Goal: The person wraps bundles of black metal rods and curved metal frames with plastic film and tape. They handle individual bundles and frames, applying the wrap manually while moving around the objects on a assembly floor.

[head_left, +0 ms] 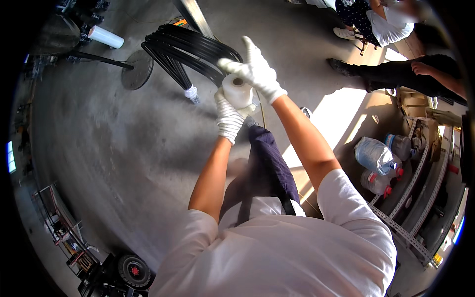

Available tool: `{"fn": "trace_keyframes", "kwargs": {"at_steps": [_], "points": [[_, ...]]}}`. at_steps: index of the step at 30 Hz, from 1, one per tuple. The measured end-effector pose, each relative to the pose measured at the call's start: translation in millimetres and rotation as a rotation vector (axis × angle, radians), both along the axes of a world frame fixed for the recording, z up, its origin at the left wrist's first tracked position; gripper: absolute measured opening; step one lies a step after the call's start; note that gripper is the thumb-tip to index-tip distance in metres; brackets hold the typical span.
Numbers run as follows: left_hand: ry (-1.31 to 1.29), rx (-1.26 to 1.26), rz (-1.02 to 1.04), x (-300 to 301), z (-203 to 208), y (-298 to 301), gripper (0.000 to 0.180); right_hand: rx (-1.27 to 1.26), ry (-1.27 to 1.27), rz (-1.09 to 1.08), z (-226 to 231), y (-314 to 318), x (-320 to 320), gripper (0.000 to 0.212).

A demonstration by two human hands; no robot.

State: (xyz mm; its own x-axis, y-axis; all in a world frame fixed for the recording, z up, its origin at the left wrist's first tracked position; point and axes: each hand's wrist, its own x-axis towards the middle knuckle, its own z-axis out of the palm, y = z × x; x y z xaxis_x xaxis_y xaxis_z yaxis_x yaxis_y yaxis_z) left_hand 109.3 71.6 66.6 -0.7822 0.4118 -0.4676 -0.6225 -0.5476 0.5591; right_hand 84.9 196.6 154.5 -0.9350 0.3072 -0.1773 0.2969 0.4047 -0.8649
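Observation:
Both my hands wear white knit gloves and are raised in front of me at a roll of whitish wrapping film (238,95), its core hole facing up. My left hand (228,117) grips the roll from its near left side, the fingers partly hidden by it. Over the roll's far right side, my right hand (258,72) is spread, thumb and fingers apart; whether its palm touches the roll I cannot tell. Just beyond hangs a bundle of bent black tubes (190,47), the lower end of one leg wrapped in white film (191,93).
A metal post (195,19) rises behind the tubes. On the left stand a round base plate (138,70) and a larger film roll (106,37). Two other people sit at the upper right. Large water bottles (374,155) rest by a metal shelf frame (396,218). A wheel (134,271) shows lower left.

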Motion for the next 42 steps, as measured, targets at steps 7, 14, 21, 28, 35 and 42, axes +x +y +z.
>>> {"fn": "trace_keyframes", "kwargs": {"at_steps": [7,14,21,28,35,42], "points": [[0.257,-0.238,-0.088,-2.3,30.1,6.0,0.049,0.482,-0.257,0.187,-5.4,-47.8,-53.9,0.108],[0.737,-0.625,-0.144,9.3,27.4,-5.8,0.070,0.506,-0.239,0.114,-3.9,-41.3,-50.9,0.091],[0.913,-0.789,-0.232,3.5,37.7,-24.4,0.071,0.474,-0.220,0.127,-2.8,-41.6,-46.5,0.089],[0.934,-0.862,-0.362,5.3,40.9,-29.8,0.075,0.485,-0.339,0.172,-0.4,-40.3,-43.7,0.097],[0.943,-0.911,-0.297,12.7,31.2,-28.1,0.067,0.518,-0.345,0.138,-8.6,-46.3,-36.2,0.099],[0.967,-1.026,-0.297,19.9,38.2,-29.8,0.074,0.532,-0.360,0.105,-4.5,-47.2,-32.8,0.095]]}}
